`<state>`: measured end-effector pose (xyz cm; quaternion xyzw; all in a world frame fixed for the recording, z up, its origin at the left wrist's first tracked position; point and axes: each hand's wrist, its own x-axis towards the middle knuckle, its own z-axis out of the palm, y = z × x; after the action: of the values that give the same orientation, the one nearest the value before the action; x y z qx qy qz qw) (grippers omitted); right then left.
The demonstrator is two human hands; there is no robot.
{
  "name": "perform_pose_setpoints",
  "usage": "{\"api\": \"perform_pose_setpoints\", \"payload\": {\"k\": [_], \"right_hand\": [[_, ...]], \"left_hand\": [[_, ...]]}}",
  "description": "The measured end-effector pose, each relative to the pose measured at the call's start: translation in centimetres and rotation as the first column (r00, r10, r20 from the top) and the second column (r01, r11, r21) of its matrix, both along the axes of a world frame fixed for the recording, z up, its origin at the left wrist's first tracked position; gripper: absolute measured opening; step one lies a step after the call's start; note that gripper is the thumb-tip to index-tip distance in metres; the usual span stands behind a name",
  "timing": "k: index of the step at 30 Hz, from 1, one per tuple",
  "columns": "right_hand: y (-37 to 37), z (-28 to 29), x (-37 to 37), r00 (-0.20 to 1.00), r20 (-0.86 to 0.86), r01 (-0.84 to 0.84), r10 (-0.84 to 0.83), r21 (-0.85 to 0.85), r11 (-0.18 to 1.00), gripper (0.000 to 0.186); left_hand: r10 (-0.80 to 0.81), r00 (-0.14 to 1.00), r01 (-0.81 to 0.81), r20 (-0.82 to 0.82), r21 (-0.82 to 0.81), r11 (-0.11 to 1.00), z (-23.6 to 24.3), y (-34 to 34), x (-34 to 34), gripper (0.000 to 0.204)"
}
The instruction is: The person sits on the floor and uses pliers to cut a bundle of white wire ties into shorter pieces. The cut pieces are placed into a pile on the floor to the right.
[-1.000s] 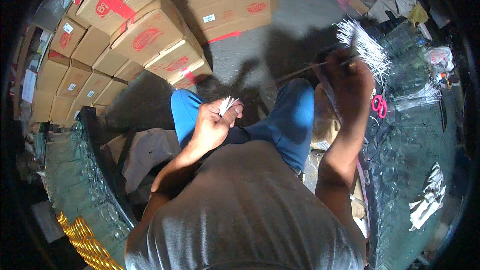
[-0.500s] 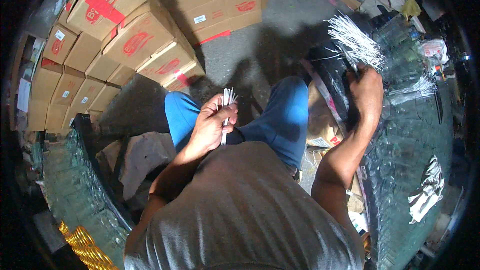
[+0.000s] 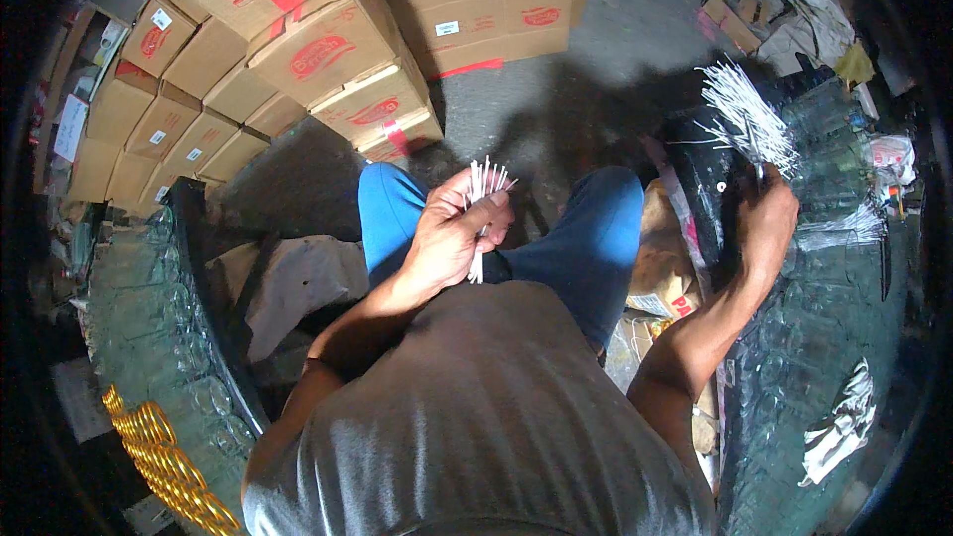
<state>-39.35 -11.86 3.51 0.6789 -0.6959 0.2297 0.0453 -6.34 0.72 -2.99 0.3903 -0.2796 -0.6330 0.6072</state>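
Observation:
Low in front of me, my left hand [image 3: 462,233] is closed around a small bundle of thin white sticks [image 3: 476,265]; their tips fan out above the fingers. Out to the right, my right hand [image 3: 769,213] has its fingers curled together at the lower end of a larger pile of thin white sticks [image 3: 745,119]. A slim greyish piece shows at those fingertips, too small to name. The pile rests partly over a black surface and partly over greenish clear glassware [image 3: 834,144].
Brown cartons [image 3: 328,55] with red marks are stacked at the far left. Glassware rows [image 3: 149,308] flank me on the left, with shiny gold spirals [image 3: 169,457] on them. On the right lie more white sticks [image 3: 844,228] and a white glove [image 3: 842,427].
The view has shifted, so most things sit further right. My right hand stays at the large pile, its fingers now nearer the pile's lower end. My left hand keeps its bundle, whose tips spread wider.

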Motion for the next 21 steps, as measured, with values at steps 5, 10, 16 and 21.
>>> {"api": "perform_pose_setpoints", "payload": {"k": [5,10,16,21], "right_hand": [[0.5,0.3,-0.1,1.000,-0.017,-0.017,0.018,0.024,1.000,0.028],[1.2,0.5,-0.2,0.999,0.022,-0.050,0.049,0.041,0.998,0.025],[1.1,0.2,-0.6,0.991,-0.015,-0.134,0.133,-0.131,0.982,0.019],[1.8,0.1,0.3,0.926,0.363,-0.054,0.103,-0.143,0.988,0.018]], "left_hand": [[-0.024,0.999,0.022,-0.027,-0.054,0.998,0.2,-0.1,0.1,0.005],[0.002,0.999,0.002,0.054,-0.078,0.997,0.5,-0.2,-0.2,0.002],[-0.046,0.998,0.050,0.045,-0.090,0.995,0.5,-0.1,-0.1,0.002],[-0.048,0.998,0.053,0.046,-0.104,0.993,1.3,-0.2,-0.6,0.004]]}}
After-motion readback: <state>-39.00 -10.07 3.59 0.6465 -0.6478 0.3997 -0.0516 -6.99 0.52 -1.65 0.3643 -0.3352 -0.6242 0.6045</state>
